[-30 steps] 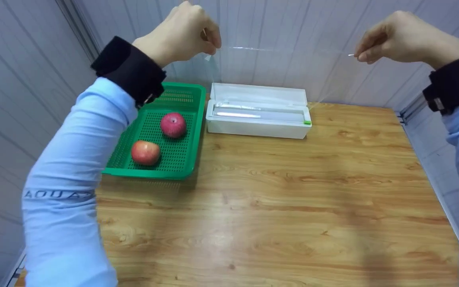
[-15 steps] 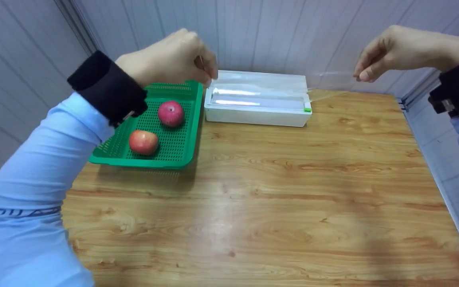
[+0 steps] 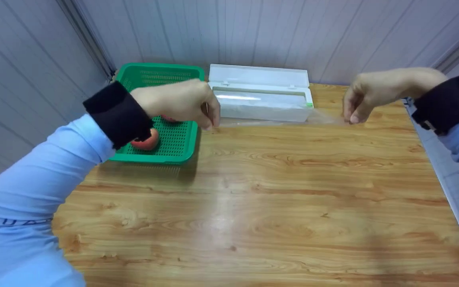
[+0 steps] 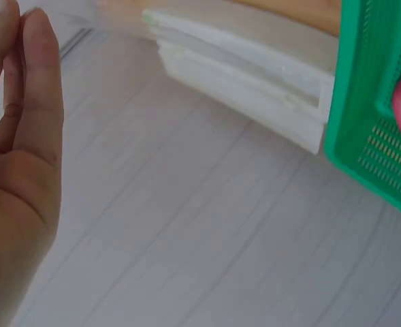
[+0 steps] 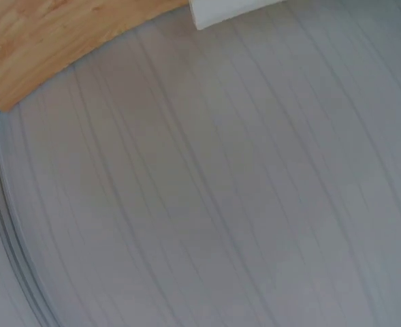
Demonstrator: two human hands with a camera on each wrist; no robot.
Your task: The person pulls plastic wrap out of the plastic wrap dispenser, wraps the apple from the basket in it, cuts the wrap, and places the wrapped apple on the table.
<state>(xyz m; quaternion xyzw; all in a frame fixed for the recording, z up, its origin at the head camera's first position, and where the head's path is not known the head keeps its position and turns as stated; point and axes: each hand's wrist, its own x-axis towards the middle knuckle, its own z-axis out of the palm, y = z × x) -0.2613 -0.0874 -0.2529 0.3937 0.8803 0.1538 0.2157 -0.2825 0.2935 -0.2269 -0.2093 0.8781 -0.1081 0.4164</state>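
A clear sheet of plastic wrap (image 3: 261,123) stretches between my two hands in front of the white wrap box (image 3: 265,114). My left hand (image 3: 185,101) pinches its left corner between thumb and fingers, above the right rim of the green basket. The right corner is pinched by my right hand (image 3: 377,93), over the wood to the right of the box. The box lid stands up at the back, and a shiny roll (image 3: 253,98) lies inside. In the left wrist view the fingers of my left hand (image 4: 23,129) meet at the tips.
The green basket (image 3: 189,147) at the left holds a red apple (image 3: 152,141) and a pink-red one (image 3: 167,118), both partly behind my left arm. Pale panelled walls (image 3: 333,36) rise behind and beside the wooden table (image 3: 253,207).
Both hands have come down and toward me, bringing the plastic wrap from above the box to its near side. The lower left wrist now covers part of the apples.
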